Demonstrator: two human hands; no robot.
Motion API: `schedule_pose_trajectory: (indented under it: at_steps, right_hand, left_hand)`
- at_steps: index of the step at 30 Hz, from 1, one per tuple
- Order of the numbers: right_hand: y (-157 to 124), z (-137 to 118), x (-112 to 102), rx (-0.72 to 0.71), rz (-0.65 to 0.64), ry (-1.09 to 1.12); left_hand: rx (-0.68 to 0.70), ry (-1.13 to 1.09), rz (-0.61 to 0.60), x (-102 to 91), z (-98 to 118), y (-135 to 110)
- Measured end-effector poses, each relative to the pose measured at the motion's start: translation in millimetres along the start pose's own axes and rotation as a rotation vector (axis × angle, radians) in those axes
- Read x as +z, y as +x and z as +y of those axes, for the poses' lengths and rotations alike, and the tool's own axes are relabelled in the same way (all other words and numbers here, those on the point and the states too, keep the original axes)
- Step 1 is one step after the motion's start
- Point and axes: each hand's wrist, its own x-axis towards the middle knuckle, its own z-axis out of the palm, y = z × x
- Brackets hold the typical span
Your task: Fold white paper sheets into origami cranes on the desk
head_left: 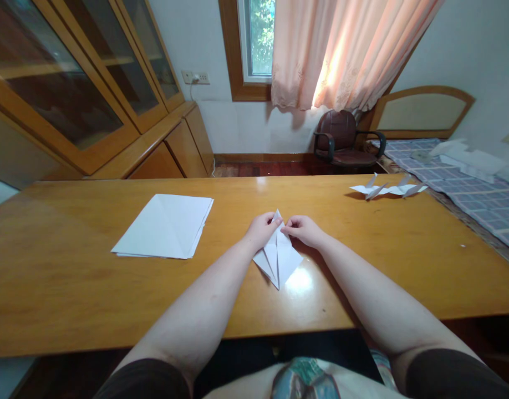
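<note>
A white sheet of folded paper (284, 259) lies on the wooden table in front of me, creased into a kite-like shape with layered flaps. Its narrow tip points away from me. My left hand (263, 228) is closed on the upper left edge, thumb on top of the paper. At the upper right edge, my right hand (303, 230) pinches the paper between thumb and fingers. Both hands are close together near the tip; the fingers under the paper are hidden.
A stack of white square paper (165, 227) lies to the left on the table (71, 288). Folded paper cranes (387, 189) stand at the far right edge. Beyond are an armchair (341, 138), a bed (466, 172) and a glass-fronted cabinet (125, 127).
</note>
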Motion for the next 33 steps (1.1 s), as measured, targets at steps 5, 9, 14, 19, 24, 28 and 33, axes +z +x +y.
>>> schedule_pose_trajectory:
  at_steps: [5,9,14,19,24,28,33]
  right_hand:
    - [-3.2,-5.5,-0.5,-0.053,-0.104,-0.03]
    - [-3.0,-8.1,-0.9,-0.047,-0.118,-0.218]
    - [0.5,-3.4,-5.5,-0.033,-0.013,-0.406]
    - [5.0,5.0,-14.1,-0.013,0.067,-0.509]
    - [5.6,6.7,-15.1,0.031,0.086,-0.562]
    - [4.5,4.2,-12.5,0.036,0.067,-0.618]
    - [4.1,-0.7,-7.5,0.085,0.104,-0.693]
  left_hand:
    - [-0.015,-0.165,0.042,-0.8,0.9,1.4]
    - [-0.054,-0.232,0.106,-0.1,0.3,3.3]
    - [-0.046,0.034,0.021,-5.0,0.0,1.4]
    - [-0.019,0.37,-0.119,-14.6,3.7,-1.1]
    - [-0.016,0.484,-0.145,-18.4,6.0,-0.8]
    - [-0.015,0.562,-0.171,-18.9,6.0,-0.7]
    - [0.012,0.568,-0.203,-18.4,4.9,-1.7]
